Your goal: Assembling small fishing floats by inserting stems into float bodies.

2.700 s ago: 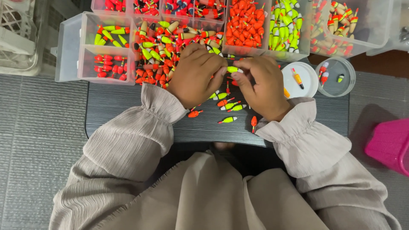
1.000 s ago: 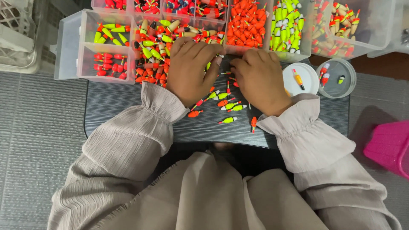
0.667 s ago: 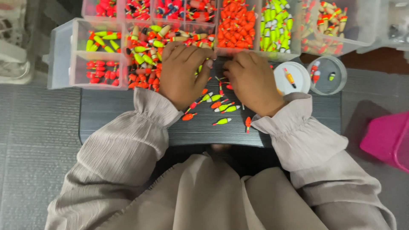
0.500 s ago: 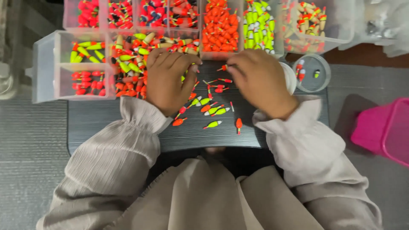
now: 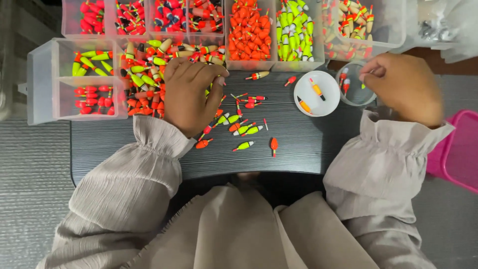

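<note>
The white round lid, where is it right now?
In the head view, the white round lid lies on the dark tabletop, right of centre, beside the clear round cup.

Even, bright light falls from above; my left hand (image 5: 191,94) casts only a soft shadow on the dark tabletop (image 5: 298,144). My right hand (image 5: 406,87) is slightly motion-blurred. Colours look saturated, with faint glare on the clear boxes (image 5: 45,82).

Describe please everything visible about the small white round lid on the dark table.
The white round lid looks like smooth plastic, with a low raised rim. It lies flat and open side up on the dark table, just left of a small clear round container. Two slim floats with orange and yellow bands lie inside it. No hand touches it; the right hand hovers beside the clear container.
</note>
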